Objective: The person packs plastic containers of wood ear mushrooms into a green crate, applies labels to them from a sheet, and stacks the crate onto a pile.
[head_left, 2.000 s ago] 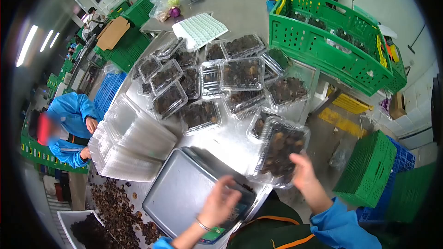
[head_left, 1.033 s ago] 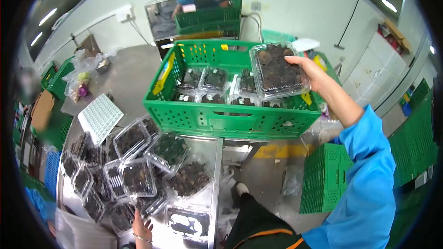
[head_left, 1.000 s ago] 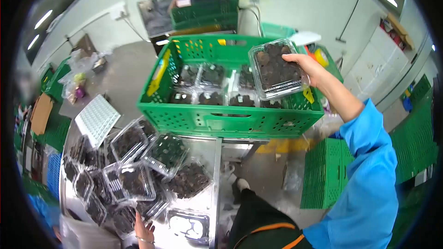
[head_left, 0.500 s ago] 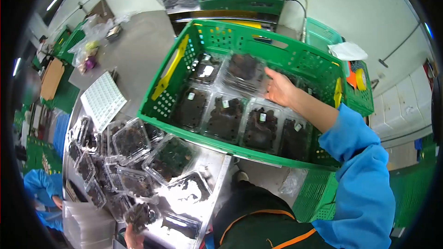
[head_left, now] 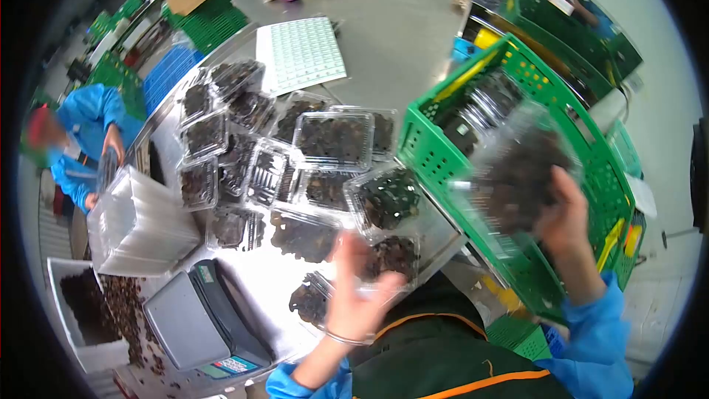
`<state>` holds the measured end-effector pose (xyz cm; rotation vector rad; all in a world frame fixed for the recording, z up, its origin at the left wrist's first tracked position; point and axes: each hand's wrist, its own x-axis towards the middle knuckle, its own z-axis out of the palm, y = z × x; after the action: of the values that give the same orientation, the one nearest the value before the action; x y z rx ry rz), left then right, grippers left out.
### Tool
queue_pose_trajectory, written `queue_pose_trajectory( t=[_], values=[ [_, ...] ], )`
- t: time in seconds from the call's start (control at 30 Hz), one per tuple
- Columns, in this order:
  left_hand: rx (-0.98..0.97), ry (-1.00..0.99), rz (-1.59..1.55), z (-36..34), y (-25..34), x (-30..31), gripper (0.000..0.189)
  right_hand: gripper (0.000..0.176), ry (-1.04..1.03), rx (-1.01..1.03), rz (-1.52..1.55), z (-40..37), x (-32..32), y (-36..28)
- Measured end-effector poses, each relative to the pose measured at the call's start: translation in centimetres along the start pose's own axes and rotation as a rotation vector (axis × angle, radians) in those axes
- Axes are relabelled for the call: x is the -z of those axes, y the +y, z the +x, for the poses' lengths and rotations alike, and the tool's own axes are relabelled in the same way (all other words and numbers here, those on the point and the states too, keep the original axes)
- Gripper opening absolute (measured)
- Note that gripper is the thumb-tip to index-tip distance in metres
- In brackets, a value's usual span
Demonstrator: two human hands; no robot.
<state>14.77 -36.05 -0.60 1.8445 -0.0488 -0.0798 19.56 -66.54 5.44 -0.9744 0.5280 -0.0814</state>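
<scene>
My right hand [head_left: 567,214] grips a clear plastic clamshell box [head_left: 517,177] of dark, wood-ear-like pieces, smeared by motion. It is held above the near side of a green crate [head_left: 487,214]. Inside the crate lie more such boxes [head_left: 461,133]. My left hand [head_left: 358,295] is over the steel table with fingers apart and nothing in it, slightly blurred. Just beyond it lies a filled clamshell box [head_left: 303,235], and another box [head_left: 395,257] is partly behind its fingers. Several more filled boxes [head_left: 334,139] are heaped on the table.
A sheet of labels [head_left: 301,53] lies behind the heap. At the front left are a weighing scale [head_left: 196,318], stacked clear plastic containers [head_left: 136,225] and a white tub [head_left: 77,325] of dark pieces. A co-worker in blue sleeves [head_left: 96,107] stands at the left.
The view has swung left. My right hand has brought the box from the crate's middle to its near side. My left hand has left the box by the table's front and opened.
</scene>
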Motion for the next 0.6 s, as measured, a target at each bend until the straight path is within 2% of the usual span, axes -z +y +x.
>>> queue_pose_trajectory(
  t=[0.03,0.07,0.1,0.13,0.17,0.2,0.23,0.3,0.37,0.4,0.43,0.5,0.53,0.57,0.6],
  values=[
    [-0.009,0.189,0.359,-0.1,-3.7,2.1,0.078,0.035,-0.082,0.006,-0.027,1.4,2.4,-2.0],
    [0.353,0.397,-0.182,-0.5,-7.6,4.0,0.078,0.037,-0.046,-0.025,0.002,3.7,5.3,-3.4],
    [0.342,0.608,0.445,-0.8,-12.1,6.7,0.080,0.039,-0.003,-0.067,0.026,6.2,8.3,-4.5],
    [0.516,0.694,0.280,-0.7,-14.4,8.3,0.083,0.039,-0.017,-0.099,0.013,9.4,11.1,-5.1],
    [0.738,0.710,0.148,0.8,-12.7,8.2,0.086,0.041,-0.028,-0.117,-0.036,13.2,13.8,-5.0],
    [0.950,0.623,-0.077,1.7,-14.8,8.7,0.088,0.044,-0.035,-0.124,-0.082,16.5,16.3,-4.5],
    [0.928,0.620,-0.230,2.6,-15.5,7.6,0.086,0.059,0.030,-0.067,-0.220,19.6,18.3,-3.6],
    [1.025,0.557,-0.048,4.0,-15.4,7.6,0.067,0.066,0.252,-0.195,-0.673,19.6,15.5,-3.7],
    [0.999,0.481,-0.270,3.8,-18.0,9.2,0.059,0.073,0.237,0.100,-1.111,17.4,13.2,-4.9],
    [0.982,0.487,-0.400,3.7,-19.1,9.5,0.049,0.074,0.115,0.268,-1.112,15.8,11.5,-5.9],
    [0.984,0.475,-0.396,4.1,-18.7,9.2,0.049,0.064,-0.034,0.327,-1.095,12.4,6.4,-6.9],
    [0.766,0.632,-0.646,4.3,-17.4,8.2,0.043,0.054,-0.472,0.291,-0.983,7.5,-1.8,-5.6],
    [0.756,0.631,-0.713,4.1,-18.3,8.4,0.041,0.054,-0.697,0.172,-0.952,6.0,-5.1,-3.2],
    [0.694,0.609,-0.805,3.7,-18.4,8.9,0.040,0.054,-0.982,0.043,-1.034,4.9,-8.1,-0.4],
    [0.668,0.634,-0.850,3.7,-18.1,9.6,0.038,0.057,-1.194,0.057,-1.174,4.3,-11.9,3.5]
  ],
)
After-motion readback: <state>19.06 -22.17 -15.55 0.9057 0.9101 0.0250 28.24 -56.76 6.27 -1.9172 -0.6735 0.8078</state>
